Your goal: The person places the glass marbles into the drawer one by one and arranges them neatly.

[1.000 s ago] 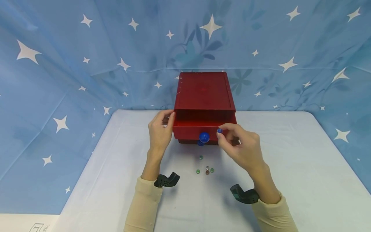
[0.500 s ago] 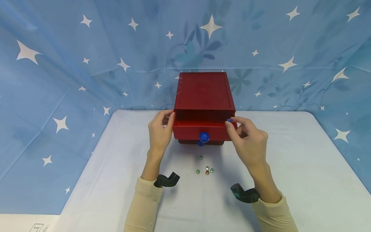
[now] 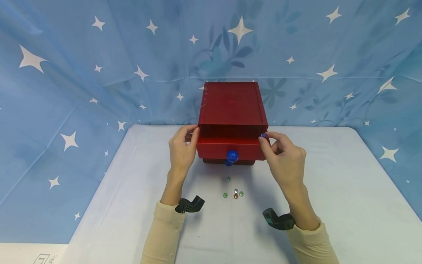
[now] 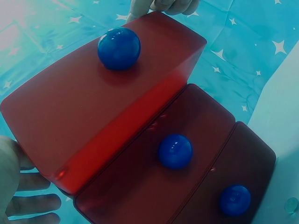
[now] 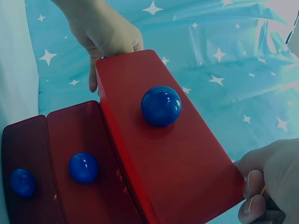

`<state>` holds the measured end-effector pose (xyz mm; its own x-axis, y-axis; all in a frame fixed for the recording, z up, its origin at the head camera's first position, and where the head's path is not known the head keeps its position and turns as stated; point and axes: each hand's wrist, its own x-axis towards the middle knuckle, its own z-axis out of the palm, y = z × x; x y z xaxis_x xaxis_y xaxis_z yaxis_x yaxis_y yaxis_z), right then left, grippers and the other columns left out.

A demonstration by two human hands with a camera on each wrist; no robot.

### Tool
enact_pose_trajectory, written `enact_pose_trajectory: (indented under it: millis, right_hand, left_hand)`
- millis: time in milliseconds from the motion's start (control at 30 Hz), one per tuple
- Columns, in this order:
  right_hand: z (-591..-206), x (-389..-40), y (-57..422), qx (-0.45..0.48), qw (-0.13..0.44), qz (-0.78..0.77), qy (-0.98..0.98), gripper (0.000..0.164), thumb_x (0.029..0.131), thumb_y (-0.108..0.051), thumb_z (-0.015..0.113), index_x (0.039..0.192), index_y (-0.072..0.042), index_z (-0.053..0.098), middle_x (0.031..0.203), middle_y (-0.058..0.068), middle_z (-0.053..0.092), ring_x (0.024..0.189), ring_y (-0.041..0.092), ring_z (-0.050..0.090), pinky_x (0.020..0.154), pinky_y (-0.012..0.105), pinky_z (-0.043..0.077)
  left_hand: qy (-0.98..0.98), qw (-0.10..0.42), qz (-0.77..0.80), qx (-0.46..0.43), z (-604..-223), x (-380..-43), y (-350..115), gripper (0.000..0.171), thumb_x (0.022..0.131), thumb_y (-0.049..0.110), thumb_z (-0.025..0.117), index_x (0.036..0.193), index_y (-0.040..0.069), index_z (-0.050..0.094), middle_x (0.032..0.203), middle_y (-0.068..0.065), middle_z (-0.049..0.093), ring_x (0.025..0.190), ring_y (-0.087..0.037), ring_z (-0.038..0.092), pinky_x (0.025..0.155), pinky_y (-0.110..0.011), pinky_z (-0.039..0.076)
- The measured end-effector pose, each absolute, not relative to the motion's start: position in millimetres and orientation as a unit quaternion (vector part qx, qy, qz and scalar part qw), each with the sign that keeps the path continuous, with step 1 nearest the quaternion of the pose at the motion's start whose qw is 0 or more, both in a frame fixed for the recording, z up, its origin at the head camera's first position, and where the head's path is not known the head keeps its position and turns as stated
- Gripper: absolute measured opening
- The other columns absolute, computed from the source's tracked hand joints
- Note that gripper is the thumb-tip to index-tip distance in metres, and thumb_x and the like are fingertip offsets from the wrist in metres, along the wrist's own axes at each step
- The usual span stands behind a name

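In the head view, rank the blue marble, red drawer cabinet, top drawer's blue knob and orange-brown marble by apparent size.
1. Red drawer cabinet
2. Top drawer's blue knob
3. Blue marble and orange-brown marble: unsure; the right hand partly covers the blue one.

Starry blue curtain [image 3: 165, 55] behind white table [image 3: 346, 176].

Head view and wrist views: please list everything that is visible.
Boxy plastic cabinet: 1, red, centre
Rectangular plastic drawers: 3, red, in cabinet, top one open
Round glossy knobs: 3, blue, on drawer fronts
Small glassy ball: 1, blue, by top drawer's right corner
Small glassy beads: 5, three green, one clear, one amber, before cabinet
Tablecloth: 1, white, below cabinet
Starred cloth: 1, blue, behind
Printed object: 1, white, lower left
Wrist devices: 2, black, on wrists
Sleeves: 2, beige, on forearms
Left hand: 1, at top drawer's left side
Right hand: 1, pinching ball
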<state>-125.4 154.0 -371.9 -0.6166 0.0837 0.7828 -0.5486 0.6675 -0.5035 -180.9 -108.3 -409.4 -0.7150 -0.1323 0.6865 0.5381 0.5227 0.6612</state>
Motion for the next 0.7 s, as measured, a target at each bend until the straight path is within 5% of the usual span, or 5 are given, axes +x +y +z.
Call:
enact_pose_trajectory:
  millis: [700]
  right_hand:
    - [-371.9,-125.2,155.8,0.146,0.409,0.391,-0.811,0.017,0.084,-0.005,0.078,0.1,0.0,0.075,0.052,0.004,0.055,0.045,0.002,0.038,0.044,0.013,0.031]
  left_hand:
    - [-0.797,0.351,-0.476,-0.128,-409.6,-180.5,-108.3,0.022,0.099,0.02,0.063,0.11,0.004,0.072,0.099,-0.011,0.074,0.079,-0.02,0.072,0.073,-0.034,0.063]
